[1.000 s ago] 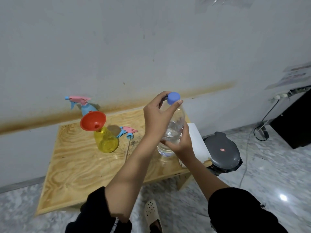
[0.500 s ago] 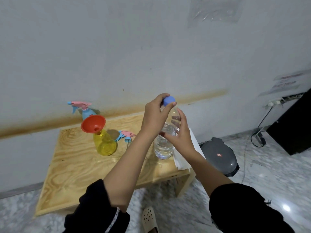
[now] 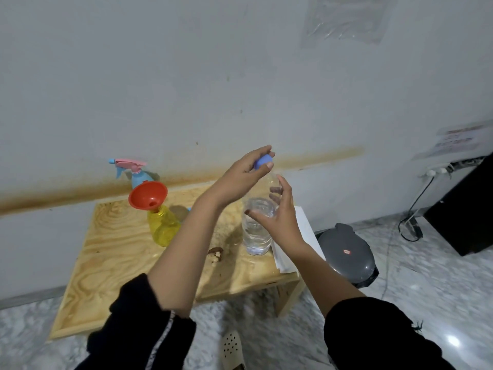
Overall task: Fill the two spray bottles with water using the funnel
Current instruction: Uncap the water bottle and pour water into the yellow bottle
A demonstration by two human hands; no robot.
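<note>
1. I see the yellow bottle [image 3: 164,225] standing upright at the left rear of the table [image 3: 106,263]; its spray head is off and the orange funnel [image 3: 148,194] sits tilted in its neck; I cannot tell whether any water is in it.
2. Just behind it, near the wall, stands the blue bottle [image 3: 140,178]; its pink and blue spray head [image 3: 128,165] is on.
3. To the right, the clear water bottle [image 3: 256,231] stands upright on the table, partly full.
4. The left hand [image 3: 245,174] reaches over it and pinches the blue cap [image 3: 262,161] between thumb and fingertips, at or just above the mouth; I cannot tell whether the cap is free of the thread.
5. The right hand [image 3: 277,217] is spread loosely at the bottle's upper part, thumb in front and fingers behind; I cannot tell whether it touches the plastic.
6. My judgement of progress: early; the funnel is placed and the water is being uncapped; pouring into the yellow bottle, opening the blue one, moving the funnel across, filling it and refitting both heads all seem left to do.
7. Around these: white paper [image 3: 301,231] at the table's right edge; brown crumbs [image 3: 216,253] near the middle; a grey appliance [image 3: 346,252] on the marble floor at the right.
</note>
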